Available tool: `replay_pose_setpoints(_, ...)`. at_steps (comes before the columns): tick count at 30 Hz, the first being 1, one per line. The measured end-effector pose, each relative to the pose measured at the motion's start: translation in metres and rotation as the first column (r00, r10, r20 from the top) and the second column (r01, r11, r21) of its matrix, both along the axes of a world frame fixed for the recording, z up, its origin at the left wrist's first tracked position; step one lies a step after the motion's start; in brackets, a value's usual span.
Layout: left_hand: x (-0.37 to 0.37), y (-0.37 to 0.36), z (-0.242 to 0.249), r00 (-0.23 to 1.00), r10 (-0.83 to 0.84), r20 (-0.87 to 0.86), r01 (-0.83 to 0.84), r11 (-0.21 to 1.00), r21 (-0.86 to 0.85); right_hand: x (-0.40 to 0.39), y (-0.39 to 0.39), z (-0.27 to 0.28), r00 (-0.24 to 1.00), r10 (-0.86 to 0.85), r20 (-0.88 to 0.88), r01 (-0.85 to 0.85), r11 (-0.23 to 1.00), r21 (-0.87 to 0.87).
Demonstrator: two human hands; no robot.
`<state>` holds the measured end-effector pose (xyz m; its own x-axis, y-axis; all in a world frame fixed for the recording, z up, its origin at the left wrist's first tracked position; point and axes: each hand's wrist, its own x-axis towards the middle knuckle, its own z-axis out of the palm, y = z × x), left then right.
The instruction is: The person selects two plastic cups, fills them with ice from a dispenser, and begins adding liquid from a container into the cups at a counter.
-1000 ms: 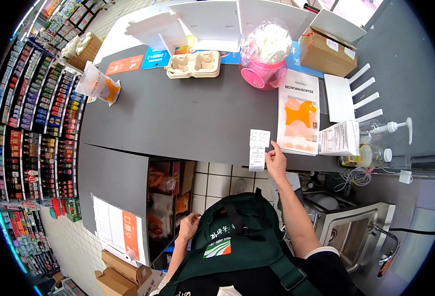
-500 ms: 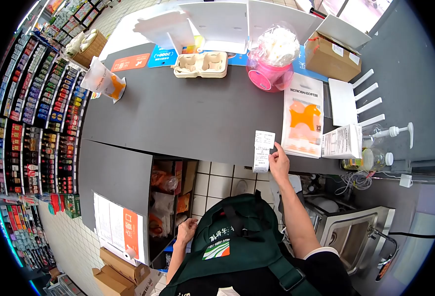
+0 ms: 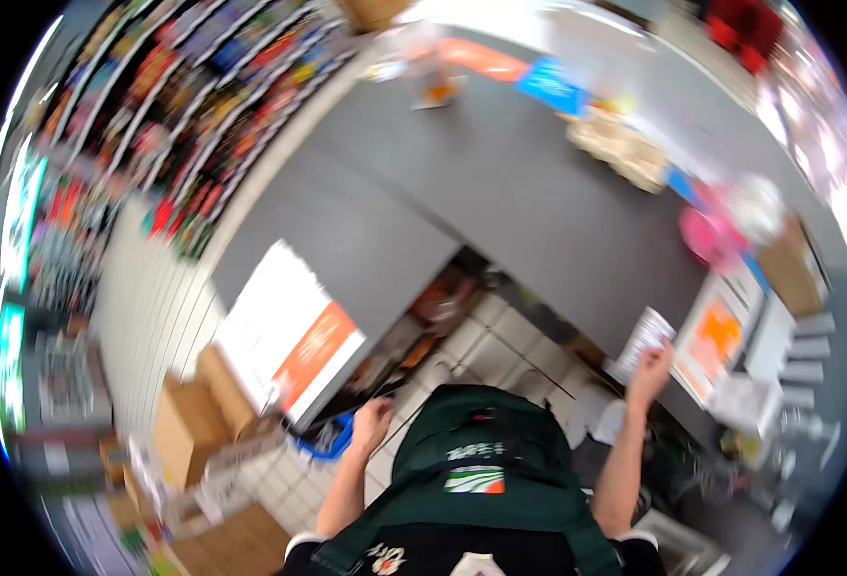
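Observation:
Near the counter's front edge, my right hand point(image 3: 651, 372) pinches the edge of a white printed receipt point(image 3: 642, 343), its fingers closed on it. The paper bag with an orange print point(image 3: 716, 331) lies on the counter just right of that hand. My left hand point(image 3: 374, 422) hangs low, near the open shelf under the counter, with its fingers curled together; blur hides whether anything is in them. A white sheet with an orange panel point(image 3: 284, 331) lies on the left part of the counter. The dark green apron point(image 3: 486, 446) covers my front.
The grey counter point(image 3: 539, 211) carries an egg-carton-like cup tray point(image 3: 617, 149), a pink container point(image 3: 712, 230) and a cup in a bag point(image 3: 433, 77). Cardboard boxes point(image 3: 188, 422) stand at lower left, beside a blue basket point(image 3: 327, 437). Store shelves point(image 3: 183, 106) fill the upper left.
The view has turned left, so the counter appears tilted. The receipt looks lifted and angled in my right hand; before, it lay flat on the counter by my fingertips.

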<state>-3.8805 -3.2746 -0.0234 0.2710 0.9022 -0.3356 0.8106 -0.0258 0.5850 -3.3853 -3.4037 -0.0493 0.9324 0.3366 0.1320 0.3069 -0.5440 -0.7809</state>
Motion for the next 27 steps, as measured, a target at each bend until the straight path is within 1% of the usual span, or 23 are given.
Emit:
replay_pose_setpoints(2,-0.007,0.009,0.016,0.994,0.102,0.046,-0.106,0.989,0.107,-0.029,0.033,0.024,0.988,0.153,-0.037,-0.147,0.98,0.131)
replay_pose_setpoints(4,-0.019,0.02,0.023,0.984,0.153,0.092,-0.17,0.959,0.224,-0.066,0.07,0.047,0.939,0.342,-0.038,-0.338,0.937,0.094)
replay_pose_setpoints(5,-0.019,0.025,0.034,0.98,0.188,0.061,-0.198,0.942,0.273,-0.086,0.087,0.061,0.892,0.447,-0.061,-0.445,0.894,0.045)
replay_pose_setpoints(6,-0.026,0.029,0.033,0.977,0.208,0.041,-0.21,0.928,0.307,-0.107,0.103,0.066,0.839,0.538,-0.08,-0.536,0.843,0.048)
replay_pose_setpoints(8,-0.041,0.038,0.037,0.97,0.238,0.053,-0.236,0.864,0.445,-0.154,0.132,0.075,0.683,0.727,-0.07,-0.726,0.686,0.043)
replay_pose_setpoints(9,-0.048,0.042,0.038,0.96,0.273,0.066,-0.273,0.854,0.443,-0.179,0.145,0.08,0.608,0.782,-0.134,-0.782,0.62,0.066)
replay_pose_setpoints(10,-0.057,0.045,0.039,0.951,0.309,0.029,-0.285,0.833,0.475,-0.206,0.157,0.082,0.524,0.827,-0.202,-0.83,0.549,0.094)
replay_pose_setpoints(11,-0.067,0.045,0.039,0.938,0.345,-0.01,-0.293,0.812,0.505,-0.231,0.169,0.082,0.429,0.882,-0.196,-0.886,0.453,0.098)
replay_pose_setpoints(12,-0.073,0.043,0.039,0.928,0.374,-0.006,-0.321,0.805,0.5,-0.251,0.179,0.081,0.333,0.923,-0.193,-0.929,0.356,0.1)
replay_pose_setpoints(14,-0.085,0.039,0.037,0.955,0.266,0.133,-0.297,0.852,0.432,-0.289,0.2,0.081,0.174,0.983,-0.057,-0.983,0.177,0.04)
replay_pose_setpoints(15,-0.092,0.035,0.042,0.962,0.225,0.152,-0.269,0.872,0.41,-0.304,0.211,0.079,0.111,0.99,-0.089,-0.993,0.115,0.039)
replay_pose_setpoints(16,-0.099,0.03,0.041,0.956,0.248,0.158,-0.292,0.867,0.405,-0.319,0.22,0.08,0.072,0.991,-0.113,-0.997,0.074,0.015)
replay_pose_setpoints(18,-0.112,0.016,0.038,0.843,0.48,0.243,-0.536,0.782,0.317,-0.339,0.238,0.077,-0.012,0.993,-0.114,-0.998,-0.018,-0.056)
replay_pose_setpoints(19,-0.12,0.013,0.031,0.761,0.591,0.269,-0.649,0.684,0.333,-0.349,0.246,0.075,-0.025,0.993,-0.119,-0.997,-0.033,-0.063)
replay_pose_setpoints(20,-0.131,0.015,0.032,0.701,0.661,0.268,-0.71,0.618,0.336,-0.359,0.253,0.073,-0.054,0.997,-0.056,-0.99,-0.06,-0.127)
replay_pose_setpoints(21,-0.136,0.017,0.032,0.646,0.705,0.293,-0.757,0.544,0.362,-0.366,0.257,0.071,-0.087,0.996,0.005,-0.978,-0.084,-0.192)
replay_pose_setpoints(22,-0.143,0.022,0.032,0.588,0.743,0.32,-0.797,0.464,0.387,-0.371,0.261,0.067,-0.098,0.995,-0.003,-0.975,-0.097,-0.199)
replay_pose_setpoints(24,-0.151,0.039,0.037,0.592,0.751,0.291,-0.789,0.468,0.397,-0.382,0.267,0.058,-0.189,0.982,-0.006,-0.929,-0.181,-0.324)
replay_pose_setpoints(25,-0.151,0.047,0.038,0.612,0.738,0.285,-0.778,0.495,0.388,-0.385,0.267,0.056,-0.199,0.98,-0.012,-0.925,-0.191,-0.329)
replay_pose_setpoints(26,-0.151,0.057,0.037,0.632,0.723,0.279,-0.765,0.522,0.377,-0.388,0.268,0.052,-0.222,0.975,-0.025,-0.904,-0.215,-0.37)
replay_pose_setpoints(27,-0.148,0.066,0.042,0.652,0.711,0.262,-0.741,0.523,0.422,-0.39,0.268,0.049,-0.243,0.969,-0.039,-0.881,-0.238,-0.409)
